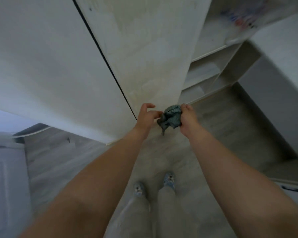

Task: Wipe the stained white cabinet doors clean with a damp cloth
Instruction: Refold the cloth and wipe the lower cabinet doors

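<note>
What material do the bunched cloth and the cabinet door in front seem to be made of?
Cloth: soft woven or knitted fabric, blue-grey and matt, since it crumples into folds in the right hand. Cabinet door: probably painted or laminated board, flat, white, faintly smudged; the blur leaves this open.

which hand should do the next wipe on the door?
Right, probably. The right hand already grips the bunched cloth beside the cabinet door; the left hand only touches the cloth's edge, fingers spread.

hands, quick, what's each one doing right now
Left hand: open, fingers loosely curled, fingertips at the cloth, not clearly gripping it.
Right hand: closed on the bunched cloth.
</note>
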